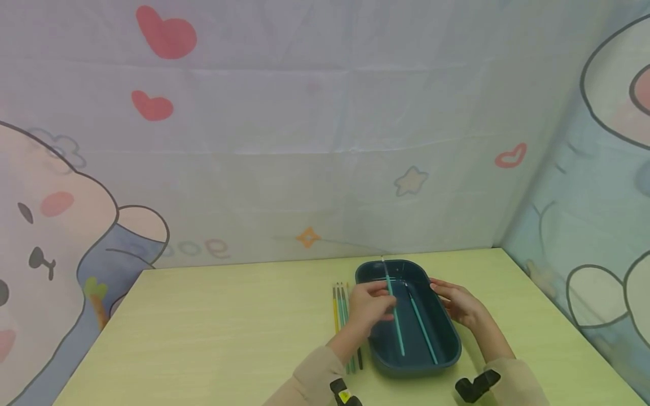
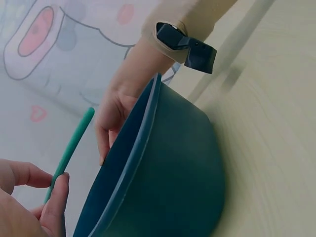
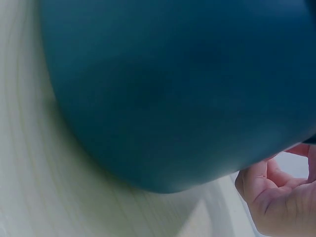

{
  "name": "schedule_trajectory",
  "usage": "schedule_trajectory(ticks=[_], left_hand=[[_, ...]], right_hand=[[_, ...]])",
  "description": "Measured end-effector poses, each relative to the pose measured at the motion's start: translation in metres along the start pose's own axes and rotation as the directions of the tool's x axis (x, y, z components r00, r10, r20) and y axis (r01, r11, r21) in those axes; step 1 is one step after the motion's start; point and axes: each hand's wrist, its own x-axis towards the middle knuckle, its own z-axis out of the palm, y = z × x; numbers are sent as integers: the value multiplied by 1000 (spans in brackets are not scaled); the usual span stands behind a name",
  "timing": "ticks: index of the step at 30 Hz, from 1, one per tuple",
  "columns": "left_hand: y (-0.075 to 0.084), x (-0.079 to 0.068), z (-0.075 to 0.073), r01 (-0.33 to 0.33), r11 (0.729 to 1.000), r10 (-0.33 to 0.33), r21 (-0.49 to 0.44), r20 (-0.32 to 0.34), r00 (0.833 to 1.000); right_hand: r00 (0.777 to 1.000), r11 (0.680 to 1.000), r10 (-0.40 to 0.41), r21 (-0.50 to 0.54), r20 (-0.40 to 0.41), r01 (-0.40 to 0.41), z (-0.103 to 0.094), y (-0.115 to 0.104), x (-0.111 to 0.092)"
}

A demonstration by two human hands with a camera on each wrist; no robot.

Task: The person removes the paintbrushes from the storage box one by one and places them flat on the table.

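Note:
A slim green paintbrush (image 1: 398, 332) is pinched between the thumb and fingers of my left hand (image 1: 369, 304), over the left side of a dark blue tray (image 1: 452, 347). Its pale tip points to the back wall. In the left wrist view the green handle (image 2: 74, 143) sticks up past the fingertips. Inside the tray lies another green paintbrush (image 1: 421, 324). My right hand (image 1: 461, 303) grips the tray's right rim, with fingers against the outer wall in the right wrist view. Left of the tray lie several more thin brushes (image 1: 341, 310), partly hidden by my left hand and forearm.
The tray stands on a pale yellow-green table (image 1: 213, 327) near its right side. A printed cloth (image 1: 284, 141) hangs behind the table, and another cloth panel (image 1: 599, 214) rises at the right. Black camera mounts (image 1: 477, 386) sit on both wrists.

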Motion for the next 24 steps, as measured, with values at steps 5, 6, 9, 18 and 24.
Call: schedule_trajectory(ticks=[5,6,9,18,24], left_hand=[[1,-2,-8,7,1000,-7,-11,8,1000],[0,-2,-10,8,1000,-8,-10,9,1000],[-1,-2,-16,11,1000,-10,-12,8,1000],[1,-6,-30,10,1000,-10,2,-2,1000],[0,-7,-36,23,1000,-23,-19,-19,1000]], right_hand=[[1000,1000,0,1,-2,0,1,1,1],[1000,1000,1,0,-4,-1,1,1,1],[1000,1000,7,-8,-10,-7,2,0,0],[1000,1000,11,-4,-1,-11,0,1,0],[1000,1000,6,6,20,-6,-3,2,1]])
